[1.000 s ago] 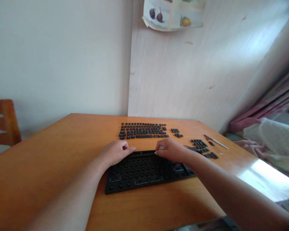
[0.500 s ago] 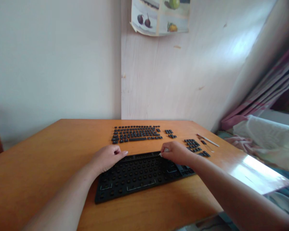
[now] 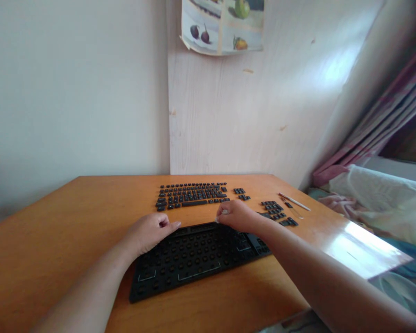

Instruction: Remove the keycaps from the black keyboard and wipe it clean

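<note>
A black keyboard base (image 3: 190,259) with its keycaps off lies tilted on the table, its bare switches showing. My left hand (image 3: 152,231) grips its far left edge, thumb stretched along the top and the other fingers curled, partly hidden. At the far edge, my right hand (image 3: 234,215) pinches a small white wad (image 3: 217,220) that looks like tissue, pressed to the strip above the keys. Most of the wad is hidden in the fingers. My right forearm covers part of the keyboard's right end.
Behind the base, loose black keycaps (image 3: 194,191) lie laid out in rows. Smaller keycap groups (image 3: 273,207) sit to the right, near a white pen-like stick (image 3: 300,202) and a small dark tool (image 3: 288,205). The wooden table (image 3: 55,236) meets the wall at the back.
My right hand has slid right along the keyboard's far edge, then back left, still with the white wad. My left hand keeps its hold. The view has turned rightward.
</note>
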Available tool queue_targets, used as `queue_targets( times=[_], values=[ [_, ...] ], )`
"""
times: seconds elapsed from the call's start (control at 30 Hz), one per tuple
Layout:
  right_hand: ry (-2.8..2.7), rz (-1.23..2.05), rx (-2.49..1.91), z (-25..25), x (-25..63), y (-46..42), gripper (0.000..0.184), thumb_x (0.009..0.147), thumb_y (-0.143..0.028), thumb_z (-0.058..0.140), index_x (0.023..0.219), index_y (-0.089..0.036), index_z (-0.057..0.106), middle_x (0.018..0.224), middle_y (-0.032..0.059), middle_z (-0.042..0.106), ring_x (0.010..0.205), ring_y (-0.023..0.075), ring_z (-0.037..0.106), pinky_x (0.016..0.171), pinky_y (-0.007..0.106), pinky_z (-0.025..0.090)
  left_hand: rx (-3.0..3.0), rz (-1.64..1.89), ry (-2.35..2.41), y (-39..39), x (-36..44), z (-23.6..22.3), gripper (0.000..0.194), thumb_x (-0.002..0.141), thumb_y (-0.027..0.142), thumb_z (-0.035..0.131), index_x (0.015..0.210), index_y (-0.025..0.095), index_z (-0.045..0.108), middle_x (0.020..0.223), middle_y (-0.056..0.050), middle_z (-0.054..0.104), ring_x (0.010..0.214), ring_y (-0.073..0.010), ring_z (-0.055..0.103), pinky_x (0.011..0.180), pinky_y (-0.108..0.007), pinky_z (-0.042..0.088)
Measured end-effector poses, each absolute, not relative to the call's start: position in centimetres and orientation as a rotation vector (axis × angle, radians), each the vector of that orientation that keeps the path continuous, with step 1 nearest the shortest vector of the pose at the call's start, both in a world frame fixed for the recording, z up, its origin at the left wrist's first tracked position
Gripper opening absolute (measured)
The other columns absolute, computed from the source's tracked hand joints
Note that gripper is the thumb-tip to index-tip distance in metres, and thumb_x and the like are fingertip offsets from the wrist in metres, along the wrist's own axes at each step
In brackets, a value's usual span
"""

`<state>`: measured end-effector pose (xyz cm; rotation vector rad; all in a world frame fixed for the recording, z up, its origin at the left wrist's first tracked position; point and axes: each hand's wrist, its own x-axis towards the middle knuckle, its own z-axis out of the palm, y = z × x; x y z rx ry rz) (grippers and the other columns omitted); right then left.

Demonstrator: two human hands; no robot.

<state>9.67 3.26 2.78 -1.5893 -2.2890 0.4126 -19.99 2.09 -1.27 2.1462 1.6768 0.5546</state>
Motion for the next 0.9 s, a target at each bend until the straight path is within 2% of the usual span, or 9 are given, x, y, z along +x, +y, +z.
queue_targets(
  times=[0.33,0.57,0.9],
  values=[
    [-2.327,0.363,-1.685,2.9,10.5,4.3,0.012,0.069,-0.02,0.065,0.076,-0.02,0.074,0.066,0.0004,0.067,0.062,0.0143,0.058,0.054,0.022,0.036,2.169,0.527,1.68,2.2,-20.1,-1.4,0.057,0.079,0.075,0.045,0.067,0.02,0.057,0.062,0.001,0.059,0.06,-0.0166,0.054,0.054,-0.026,0.028],
    [-2.278,0.307,-1.784,2.9,14.1,4.6,0.014,0.069,-0.021,0.063,0.078,-0.019,0.074,0.073,0.0016,0.07,0.067,0.0153,0.06,0.059,0.023,0.04,2.153,0.531,1.678,2.1,-20.0,-1.2,0.056,0.078,0.073,0.046,0.065,0.02,0.056,0.061,0.001,0.058,0.058,-0.0164,0.053,0.053,-0.026,0.027],
    [-2.26,0.307,-1.807,2.9,14.9,3.4,0.015,0.073,-0.025,0.064,0.082,-0.019,0.074,0.074,0.0017,0.071,0.069,0.0157,0.061,0.059,0.023,0.039,2.164,0.497,1.681,2.6,-20.4,-1.8,0.057,0.079,0.074,0.046,0.065,0.02,0.055,0.059,0.002,0.055,0.058,-0.0161,0.051,0.053,-0.025,0.026]
  ],
)
